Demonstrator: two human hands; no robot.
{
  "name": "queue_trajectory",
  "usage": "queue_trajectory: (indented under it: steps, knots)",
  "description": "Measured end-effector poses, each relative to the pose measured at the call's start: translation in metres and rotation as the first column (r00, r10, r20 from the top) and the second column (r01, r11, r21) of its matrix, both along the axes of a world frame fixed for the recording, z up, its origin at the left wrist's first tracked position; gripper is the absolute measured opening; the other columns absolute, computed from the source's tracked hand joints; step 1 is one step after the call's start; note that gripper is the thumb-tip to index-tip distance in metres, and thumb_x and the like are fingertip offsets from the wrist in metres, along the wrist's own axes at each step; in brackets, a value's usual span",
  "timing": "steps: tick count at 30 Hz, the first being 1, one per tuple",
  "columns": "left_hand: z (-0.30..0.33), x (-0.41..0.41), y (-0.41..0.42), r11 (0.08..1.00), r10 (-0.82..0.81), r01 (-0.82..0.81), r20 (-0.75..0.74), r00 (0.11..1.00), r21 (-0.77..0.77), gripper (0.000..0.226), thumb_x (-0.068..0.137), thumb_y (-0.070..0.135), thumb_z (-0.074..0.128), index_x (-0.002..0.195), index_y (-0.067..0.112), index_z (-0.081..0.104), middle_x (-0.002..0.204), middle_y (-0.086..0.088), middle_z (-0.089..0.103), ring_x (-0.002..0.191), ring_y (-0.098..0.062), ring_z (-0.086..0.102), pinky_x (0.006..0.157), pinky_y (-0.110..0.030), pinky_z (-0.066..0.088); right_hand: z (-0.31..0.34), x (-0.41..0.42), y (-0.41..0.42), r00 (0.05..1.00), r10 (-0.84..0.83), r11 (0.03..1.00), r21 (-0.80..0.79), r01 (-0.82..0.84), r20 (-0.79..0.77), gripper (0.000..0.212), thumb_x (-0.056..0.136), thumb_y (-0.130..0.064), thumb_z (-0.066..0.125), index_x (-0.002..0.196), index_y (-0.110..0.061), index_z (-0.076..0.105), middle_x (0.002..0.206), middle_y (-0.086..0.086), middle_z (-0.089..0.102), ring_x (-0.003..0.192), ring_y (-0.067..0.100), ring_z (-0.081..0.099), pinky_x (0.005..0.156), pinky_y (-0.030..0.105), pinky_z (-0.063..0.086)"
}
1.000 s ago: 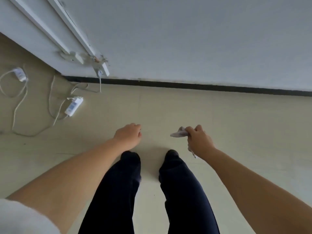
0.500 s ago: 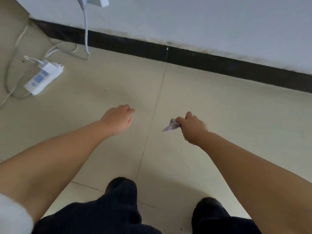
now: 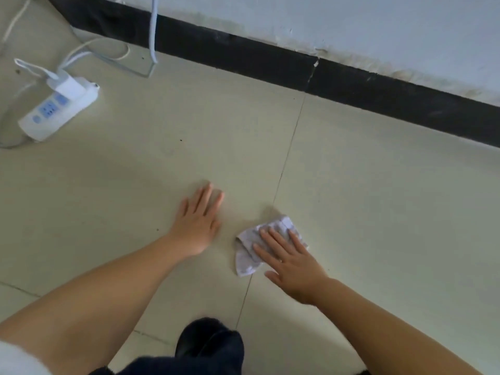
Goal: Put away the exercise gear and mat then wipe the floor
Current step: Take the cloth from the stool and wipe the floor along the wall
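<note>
A small pale grey cloth (image 3: 249,255) lies crumpled on the cream tiled floor (image 3: 378,201), across a tile joint. My right hand (image 3: 293,262) rests flat on top of it, fingers spread, pressing it onto the floor. My left hand (image 3: 197,223) lies flat on the bare tile just left of the cloth, fingers extended and holding nothing. No exercise gear or mat is in view.
A white power strip (image 3: 51,115) with a plugged-in adapter and white cables (image 3: 89,51) lies at the far left. A black skirting board (image 3: 270,63) runs along the white wall behind. My dark trouser knee (image 3: 211,345) shows at the bottom.
I have crouched much closer to the floor. Both hands dropped from the air onto the tile, and the right hand went from pinching the cloth to pressing it flat.
</note>
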State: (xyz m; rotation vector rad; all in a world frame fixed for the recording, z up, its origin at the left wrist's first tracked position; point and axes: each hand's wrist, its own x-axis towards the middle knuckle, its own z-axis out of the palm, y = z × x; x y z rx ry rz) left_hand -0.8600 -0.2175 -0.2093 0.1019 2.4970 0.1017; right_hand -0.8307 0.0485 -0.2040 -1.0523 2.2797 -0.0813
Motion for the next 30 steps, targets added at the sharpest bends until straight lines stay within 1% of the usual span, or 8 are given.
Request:
queue_trajectory:
  steps: [3, 7, 11, 14, 18, 23, 27, 30]
  knots:
    - [-0.015, 0.005, -0.003, 0.997, 0.038, -0.033, -0.069, 0.997, 0.066, 0.073, 0.077, 0.054, -0.008, 0.140, 0.017, -0.017, 0.150, -0.001, -0.024, 0.139, -0.015, -0.024, 0.116, -0.045, -0.006, -0.012, -0.063, 0.003, 0.990, 0.101, 0.995, 0.016, -0.100, -0.094, 0.058, 0.096, -0.048, 0.020, 0.149, -0.024, 0.023, 0.156, 0.004, 0.022, 0.145, 0.025, 0.017, 0.113, 0.049, 0.013]
    - [-0.016, 0.003, -0.003, 0.994, 0.048, -0.046, -0.014, 0.999, 0.097, 0.070, 0.073, 0.056, -0.014, 0.135, 0.025, -0.030, 0.141, 0.004, -0.041, 0.132, -0.011, -0.037, 0.114, -0.043, -0.015, 0.000, -0.147, 0.005, 0.947, -0.315, 0.940, 0.113, 0.321, -0.067, 0.059, 0.100, -0.047, 0.014, 0.150, -0.029, -0.012, 0.157, -0.001, -0.022, 0.146, 0.019, -0.017, 0.119, 0.047, -0.003]
    - [-0.018, 0.003, -0.004, 0.994, 0.040, -0.039, -0.012, 0.999, 0.105, 0.069, 0.072, 0.056, -0.016, 0.132, 0.026, -0.035, 0.136, 0.006, -0.047, 0.129, -0.012, -0.042, 0.112, -0.041, -0.019, 0.006, -0.191, 0.006, 0.903, -0.418, 0.882, 0.195, 0.429, -0.095, 0.060, 0.101, -0.044, 0.017, 0.151, -0.027, -0.012, 0.157, 0.004, -0.023, 0.146, 0.024, -0.017, 0.119, 0.048, -0.001]
    - [-0.022, 0.007, -0.007, 0.986, 0.053, -0.046, -0.041, 0.998, 0.162, 0.072, 0.077, 0.057, -0.008, 0.137, 0.024, -0.030, 0.142, 0.006, -0.040, 0.135, -0.011, -0.034, 0.113, -0.041, -0.016, -0.003, -0.149, -0.016, 0.874, -0.477, 0.874, 0.055, 0.482, -0.090, 0.061, 0.099, -0.048, 0.016, 0.152, -0.023, -0.002, 0.159, 0.010, -0.014, 0.146, 0.027, -0.013, 0.117, 0.048, -0.002]
    - [-0.026, 0.013, -0.010, 0.928, 0.224, -0.107, -0.304, 0.926, 0.357, 0.065, 0.093, 0.043, 0.025, 0.149, 0.014, 0.009, 0.155, -0.019, 0.013, 0.144, -0.026, 0.007, 0.116, -0.041, 0.007, -0.009, -0.019, -0.039, 0.981, -0.152, 0.984, -0.112, 0.139, -0.117, 0.060, 0.095, -0.045, 0.029, 0.150, -0.022, 0.021, 0.158, 0.008, 0.013, 0.147, 0.028, 0.003, 0.114, 0.054, 0.017]
    - [-0.028, 0.017, -0.006, 0.867, 0.389, -0.165, -0.433, 0.813, 0.470, 0.064, 0.093, 0.033, 0.039, 0.145, 0.004, 0.017, 0.153, -0.026, 0.018, 0.145, -0.029, 0.008, 0.117, -0.034, 0.009, -0.025, -0.050, -0.030, 0.933, 0.347, 0.926, -0.125, -0.357, -0.101, 0.047, 0.102, -0.042, 0.022, 0.147, -0.029, 0.031, 0.155, 0.001, 0.027, 0.144, 0.023, 0.021, 0.114, 0.048, 0.018]
    - [-0.027, 0.021, -0.006, 0.851, 0.396, -0.156, -0.418, 0.818, 0.501, 0.066, 0.093, 0.035, 0.040, 0.148, 0.008, 0.014, 0.156, -0.017, 0.011, 0.147, -0.021, 0.000, 0.120, -0.034, 0.006, -0.022, -0.195, -0.053, 0.965, -0.106, 0.993, -0.074, 0.091, -0.239, 0.057, 0.100, -0.048, 0.011, 0.152, -0.025, 0.003, 0.160, 0.006, 0.004, 0.147, 0.029, 0.003, 0.117, 0.051, 0.006]
    - [-0.027, 0.021, -0.004, 0.851, 0.403, -0.170, -0.412, 0.817, 0.496, 0.067, 0.093, 0.035, 0.040, 0.148, 0.011, 0.011, 0.157, -0.015, 0.007, 0.148, -0.024, 0.001, 0.120, -0.037, 0.005, -0.004, -0.276, -0.085, 0.894, -0.426, 0.893, 0.095, 0.440, -0.139, 0.057, 0.102, -0.042, 0.016, 0.152, -0.026, -0.007, 0.159, 0.006, -0.015, 0.147, 0.027, -0.012, 0.118, 0.049, 0.000]
